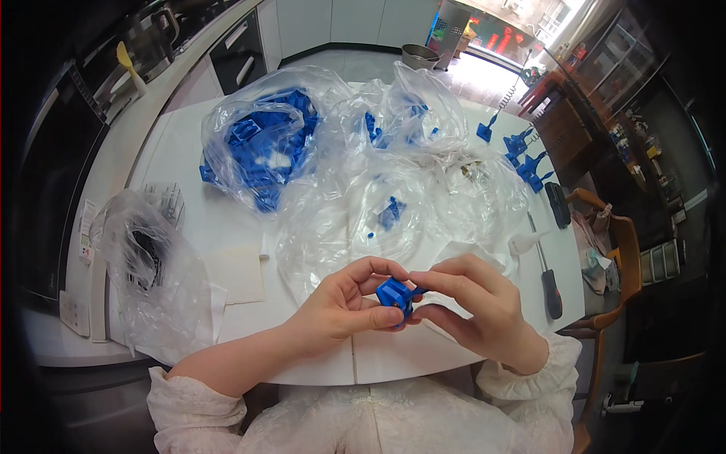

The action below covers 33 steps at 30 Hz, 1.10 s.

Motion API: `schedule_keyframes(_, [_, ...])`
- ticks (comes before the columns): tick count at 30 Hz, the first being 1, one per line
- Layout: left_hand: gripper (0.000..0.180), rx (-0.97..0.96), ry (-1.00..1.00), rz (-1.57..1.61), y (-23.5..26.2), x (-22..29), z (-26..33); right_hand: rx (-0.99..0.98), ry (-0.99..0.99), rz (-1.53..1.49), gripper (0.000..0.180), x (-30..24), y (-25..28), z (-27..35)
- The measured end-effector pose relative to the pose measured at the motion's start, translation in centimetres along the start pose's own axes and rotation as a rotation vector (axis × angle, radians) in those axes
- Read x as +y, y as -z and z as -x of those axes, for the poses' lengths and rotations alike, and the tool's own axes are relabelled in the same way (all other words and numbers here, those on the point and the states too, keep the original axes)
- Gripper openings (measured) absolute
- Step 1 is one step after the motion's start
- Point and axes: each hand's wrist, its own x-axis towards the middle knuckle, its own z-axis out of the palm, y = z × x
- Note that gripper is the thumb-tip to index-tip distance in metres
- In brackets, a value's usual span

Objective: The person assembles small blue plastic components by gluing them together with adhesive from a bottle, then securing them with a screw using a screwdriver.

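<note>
Near the table's front edge, my left hand is closed around a small blue plastic part, thumb in front and fingers behind. My right hand pinches a narrow blue piece at the part's right side, between thumb and forefinger; whether this is separate or joined cannot be told. A small brass-coloured spot shows on the part near my left thumb. Just beyond my hands lies an opened clear plastic bag with a few small blue pieces in it.
A large clear bag of blue parts lies at the back left. Blue assemblies, some with coiled wires, line the right edge beside a black case. A screwdriver and white squeeze bottle lie nearer. A bag with black contents sits left.
</note>
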Motion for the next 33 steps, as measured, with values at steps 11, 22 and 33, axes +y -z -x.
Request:
schedule_keyframes(11, [0.045, 0.088, -0.012, 0.168, 0.3, -0.6, 0.4, 0.178, 0.237, 0.051, 0.033, 2.4, -2.5, 0.7])
schedule_keyframes(22, [0.046, 0.158, 0.036, 0.275, 0.9, -0.1, -0.1, 0.092, 0.458, 0.172, 0.037, 4.0, -3.6, 2.0])
schedule_keyframes(33, [0.044, -0.137, 0.007, -0.045, 0.0, 0.0, 0.3, 0.119, 0.269, -0.057, 0.054, 3.9, -3.8, 1.2])
